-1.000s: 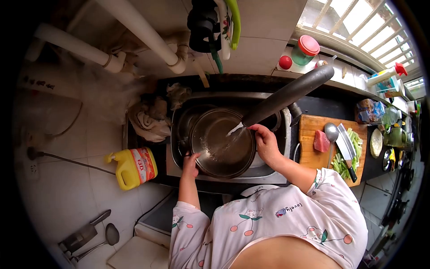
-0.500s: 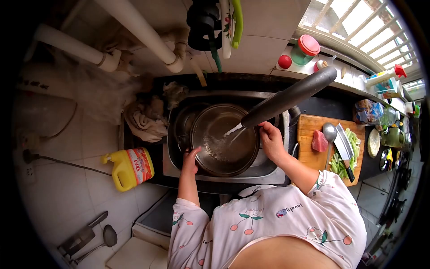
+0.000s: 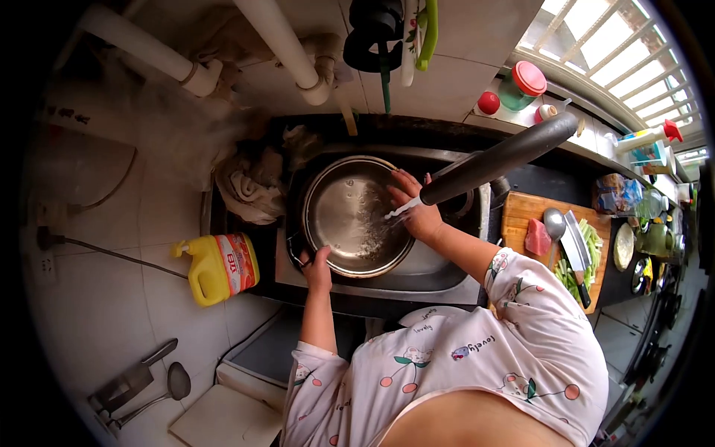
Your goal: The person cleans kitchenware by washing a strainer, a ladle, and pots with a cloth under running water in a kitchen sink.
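Note:
A round steel pot (image 3: 346, 212) sits in the metal sink (image 3: 454, 279), with clear water splashing inside it. My left hand (image 3: 318, 270) is closed on the pot's near-left rim, thumb on top and the other fingers partly hidden outside. At the pot's right side, my right hand (image 3: 418, 212) has its fingers stretched and apart over the rim, beside the stream of water. That stream runs from a thick dark-grey faucet (image 3: 499, 160), which reaches in from the right above my right hand. How deep the water in the pot is, I cannot tell.
Right of the sink, a wooden cutting board (image 3: 518, 212) bears raw meat (image 3: 538, 237), a ladle (image 3: 554, 222), a cleaver (image 3: 575, 249) and cut green vegetables (image 3: 593, 242). A yellow jug (image 3: 216, 268) stands left, below a crumpled cloth (image 3: 252, 186). Pipes (image 3: 279, 45) run along the wall.
My right hand has gone from the pot's right rim leftward to beside the water stream, fingers now spread. The pot has shifted left relative to the faucet. My left hand stays on the rim.

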`<state>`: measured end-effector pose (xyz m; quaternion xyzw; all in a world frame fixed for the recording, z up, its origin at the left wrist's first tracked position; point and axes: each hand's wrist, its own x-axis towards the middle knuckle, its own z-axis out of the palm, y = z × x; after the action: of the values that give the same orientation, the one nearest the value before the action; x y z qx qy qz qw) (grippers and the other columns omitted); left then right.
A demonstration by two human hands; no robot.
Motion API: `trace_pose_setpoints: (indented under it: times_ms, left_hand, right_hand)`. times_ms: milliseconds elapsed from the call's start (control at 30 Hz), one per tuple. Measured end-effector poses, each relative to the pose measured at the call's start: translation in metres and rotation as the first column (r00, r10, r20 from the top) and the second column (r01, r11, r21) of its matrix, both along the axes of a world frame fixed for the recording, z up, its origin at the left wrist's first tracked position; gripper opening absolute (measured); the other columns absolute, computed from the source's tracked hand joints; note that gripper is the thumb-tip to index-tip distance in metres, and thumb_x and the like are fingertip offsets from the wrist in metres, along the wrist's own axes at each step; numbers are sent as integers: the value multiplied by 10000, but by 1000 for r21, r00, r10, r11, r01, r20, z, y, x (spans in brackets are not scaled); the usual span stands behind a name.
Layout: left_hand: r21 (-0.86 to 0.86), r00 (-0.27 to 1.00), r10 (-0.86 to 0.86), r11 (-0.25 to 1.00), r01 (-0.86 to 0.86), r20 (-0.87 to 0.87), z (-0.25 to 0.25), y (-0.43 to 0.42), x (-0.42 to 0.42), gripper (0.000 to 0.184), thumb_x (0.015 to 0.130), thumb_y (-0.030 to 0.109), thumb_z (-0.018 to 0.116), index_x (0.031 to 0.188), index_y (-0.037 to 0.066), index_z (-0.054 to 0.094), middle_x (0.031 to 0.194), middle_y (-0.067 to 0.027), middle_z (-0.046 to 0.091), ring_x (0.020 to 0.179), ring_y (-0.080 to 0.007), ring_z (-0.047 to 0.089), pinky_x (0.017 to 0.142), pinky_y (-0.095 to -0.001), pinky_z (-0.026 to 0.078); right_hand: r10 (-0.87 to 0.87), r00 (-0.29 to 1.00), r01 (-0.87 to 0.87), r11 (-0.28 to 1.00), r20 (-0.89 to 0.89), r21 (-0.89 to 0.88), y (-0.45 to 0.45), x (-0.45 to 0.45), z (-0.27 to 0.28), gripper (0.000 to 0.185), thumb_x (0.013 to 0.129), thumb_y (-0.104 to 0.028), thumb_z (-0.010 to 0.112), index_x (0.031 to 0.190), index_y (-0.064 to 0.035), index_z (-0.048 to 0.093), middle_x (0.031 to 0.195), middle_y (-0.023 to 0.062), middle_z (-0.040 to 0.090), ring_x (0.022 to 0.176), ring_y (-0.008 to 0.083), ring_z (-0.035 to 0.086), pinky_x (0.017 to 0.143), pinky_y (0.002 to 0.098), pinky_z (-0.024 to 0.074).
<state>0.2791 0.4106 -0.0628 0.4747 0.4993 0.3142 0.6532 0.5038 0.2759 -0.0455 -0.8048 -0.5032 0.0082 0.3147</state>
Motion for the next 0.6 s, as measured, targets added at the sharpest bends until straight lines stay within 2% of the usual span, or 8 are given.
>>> trace_pose_setpoints:
  times_ms: [100, 167, 200, 333, 367, 500, 567, 600]
  left_hand:
    - [219, 988, -83, 970, 110, -127, 23, -2, 5, 422, 705, 77, 558, 1106, -43, 500, 1100, -126, 545, 1014, -228, 508, 890, -314, 371]
    - [366, 964, -100, 911, 187, -245, 34, -4, 11, 460, 709, 92, 552, 1139, -54, 480, 1111, -152, 540, 1028, -240, 505, 902, -314, 364]
    - [363, 969, -84, 917, 166, -232, 39, -4, 15, 463, 711, 94, 554, 1144, -52, 479, 1116, -152, 538, 1030, -239, 505, 902, -314, 364]
    - [356, 980, -44, 928, 113, -195, 45, -6, 23, 462, 740, 98, 561, 1167, -54, 467, 1138, -148, 532, 1033, -224, 505, 902, -304, 362]
    - [333, 981, -57, 936, 117, -184, 47, -7, 23, 456, 748, 99, 561, 1167, -56, 466, 1139, -146, 532, 1032, -221, 506, 902, -300, 361]
    - [379, 981, -31, 920, 104, -193, 39, -14, 30, 429, 774, 95, 558, 1163, -61, 466, 1137, -139, 538, 1024, -212, 510, 893, -290, 365]
    - [322, 987, -21, 944, 72, -159, 25, -12, 30, 423, 779, 90, 553, 1164, -63, 465, 1134, -138, 541, 1028, -211, 507, 891, -293, 366]
    - [292, 990, -19, 955, 59, -140, 19, -12, 31, 420, 782, 88, 551, 1164, -64, 464, 1132, -137, 542, 1029, -210, 506, 889, -294, 367]
  right_hand:
    - [-66, 962, 61, 998, 265, 25, 28, 0, 19, 244, 703, -82, 598, 946, -62, 603, 1232, 105, 430, 1184, 260, 387, 957, 378, 348]
    - [61, 980, -83, 990, 190, 113, 41, 4, -13, 241, 695, -85, 602, 935, -62, 599, 1214, 113, 445, 1184, 259, 383, 954, 383, 354]
    - [124, 980, -149, 976, 155, 160, 48, 6, -17, 239, 692, -86, 603, 929, -62, 598, 1205, 117, 452, 1184, 259, 381, 953, 385, 357]
    - [278, 960, -265, 938, -28, 221, 64, 11, -26, 208, 708, -90, 590, 909, -39, 594, 1058, 135, 527, 994, 303, 507, 842, 368, 430]
    - [293, 953, -261, 922, -77, 285, 69, 6, -32, 156, 717, -114, 586, 845, -26, 581, 931, 141, 548, 866, 318, 534, 746, 379, 460]
    - [-98, 955, 102, 995, -278, 1, 76, -17, -69, 104, 742, -89, 548, 816, -18, 565, 833, 167, 546, 773, 351, 535, 694, 401, 452]
    - [-349, 850, 335, 936, -395, -106, 71, -42, -88, 88, 753, -80, 527, 806, -19, 561, 795, 187, 537, 755, 367, 527, 683, 415, 444]
    - [-370, 788, 379, 921, -491, -87, 66, -59, -106, 140, 780, -72, 483, 754, -25, 612, 799, 195, 595, 749, 344, 572, 701, 419, 453]
